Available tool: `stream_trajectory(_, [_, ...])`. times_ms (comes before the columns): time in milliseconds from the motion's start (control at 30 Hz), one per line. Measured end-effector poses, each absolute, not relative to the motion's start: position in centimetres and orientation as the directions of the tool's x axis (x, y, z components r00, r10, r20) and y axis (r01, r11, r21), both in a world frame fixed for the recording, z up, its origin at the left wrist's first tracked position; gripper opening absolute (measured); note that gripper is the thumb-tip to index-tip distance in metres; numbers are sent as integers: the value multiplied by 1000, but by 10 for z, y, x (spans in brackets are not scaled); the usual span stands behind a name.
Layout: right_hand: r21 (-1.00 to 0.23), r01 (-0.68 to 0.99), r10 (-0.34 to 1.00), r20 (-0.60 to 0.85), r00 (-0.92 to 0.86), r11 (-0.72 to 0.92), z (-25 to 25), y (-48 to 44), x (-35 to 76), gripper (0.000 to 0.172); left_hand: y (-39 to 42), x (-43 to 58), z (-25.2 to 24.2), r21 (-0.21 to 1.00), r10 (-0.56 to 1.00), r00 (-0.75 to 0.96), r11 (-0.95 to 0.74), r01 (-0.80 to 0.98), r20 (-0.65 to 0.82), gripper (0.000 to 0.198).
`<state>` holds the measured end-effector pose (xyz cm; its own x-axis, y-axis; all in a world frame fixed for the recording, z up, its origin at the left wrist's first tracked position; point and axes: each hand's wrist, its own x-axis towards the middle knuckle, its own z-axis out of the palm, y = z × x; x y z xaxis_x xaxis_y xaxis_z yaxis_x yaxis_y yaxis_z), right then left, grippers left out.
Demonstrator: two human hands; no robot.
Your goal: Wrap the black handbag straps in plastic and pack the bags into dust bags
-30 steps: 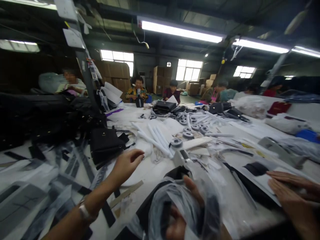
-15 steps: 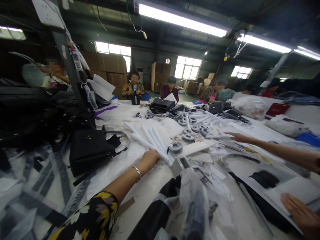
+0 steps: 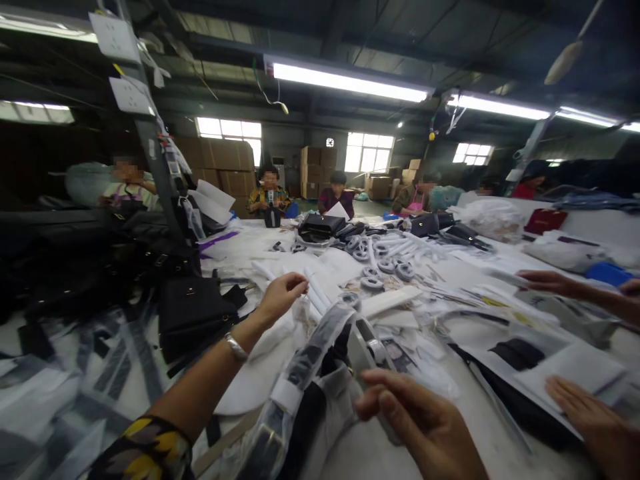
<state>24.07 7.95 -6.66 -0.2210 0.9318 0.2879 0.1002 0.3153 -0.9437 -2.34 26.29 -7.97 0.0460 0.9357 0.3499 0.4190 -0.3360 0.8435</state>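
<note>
My left hand [image 3: 283, 297] is raised over the table, thumb and fingertips pinched together; what they hold, if anything, is too small to make out. Crumpled clear plastic [image 3: 303, 317] shows just below these fingers. My right hand [image 3: 417, 420] is at the lower middle, slightly blurred, its fingers partly stretched and the thumb apart from them. Between the hands stands a black strap with a buckle in clear plastic wrap [image 3: 273, 430], beside a black bag part [image 3: 305, 423] in pale wrapping. A grey tape-dispenser-like object [image 3: 367, 347] lies behind my right fingers.
A black handbag [image 3: 193, 313] lies left, near plastic-wrapped straps [image 3: 120, 353]. White foam rods [image 3: 317, 293] and grey wrapped rolls [image 3: 373, 283] cover the middle. A co-worker's hands [image 3: 590, 413] rest on wrapping at right. A post [image 3: 155, 147] rises at left; people sit across.
My left hand has lifted up and to the left, away from the foam rods' near ends. My right hand has come into view. The wrapped strap stands higher and leans differently. The camera has tilted up.
</note>
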Motion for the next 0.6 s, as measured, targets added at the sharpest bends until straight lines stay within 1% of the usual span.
stream_trajectory(100, [-927, 31, 913, 363, -184, 375, -50, 95, 231, 24, 233, -30, -38, 889, 930, 20, -356, 289, 366, 26])
stream_trajectory(167, [-891, -6, 880, 449, -157, 454, -34, 109, 223, 22, 212, -33, -11, 908, 932, 5, -354, 223, 362, 28])
stream_trajectory(233, [-830, -13, 819, 552, -153, 557, -17, 123, 211, 22, 191, -35, 14, 920, 933, -2, -353, 172, 359, 29])
stream_trajectory(300, [-757, 13, 744, 639, -197, 653, 1, 137, 194, 25, 171, -34, 38, 923, 931, -1, -362, 132, 366, 29])
stream_trajectory(367, [-714, 29, 694, 669, -266, 699, 17, 149, 177, 29, 153, -31, 58, 919, 924, 5, -380, 100, 382, 29])
stream_trajectory(433, [-731, -19, 682, 645, -344, 682, 29, 158, 161, 33, 135, -26, 75, 913, 916, 16, -400, 80, 400, 28])
stream_trajectory(500, [-781, -121, 691, 604, -397, 613, 38, 161, 150, 34, 120, -22, 87, 906, 909, 28, -417, 66, 416, 26])
stream_trajectory(600, [-816, -256, 730, 577, -365, 518, 46, 155, 145, 32, 102, -17, 97, 903, 904, 28, -428, 34, 427, 25])
